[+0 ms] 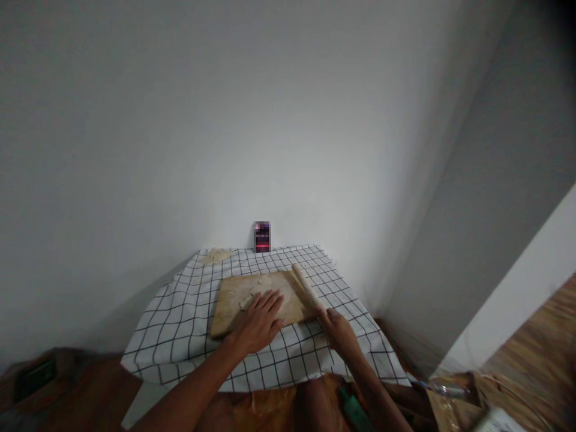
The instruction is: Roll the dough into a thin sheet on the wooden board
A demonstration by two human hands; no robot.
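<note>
My left hand [263, 321] lies flat on the wooden board [229, 300], its fingers stretched out over pale, flat dough [248, 298]. The hand covers part of the dough, so its full shape is hidden. At the board's right edge, my right hand [335, 327] is closed around the near end of a rolling pin [306, 285]. The pin slants away from me along the right side of the board. Another smaller pale piece of dough [264, 280] shows just beyond my left fingertips.
A black-and-white checked cloth [180, 324] covers the table. Flat dough pieces [216, 256] lie at its far left corner. A phone [261, 237] leans against the white wall behind. A cardboard box [454, 405] with a clear bottle [450, 391] stands at lower right.
</note>
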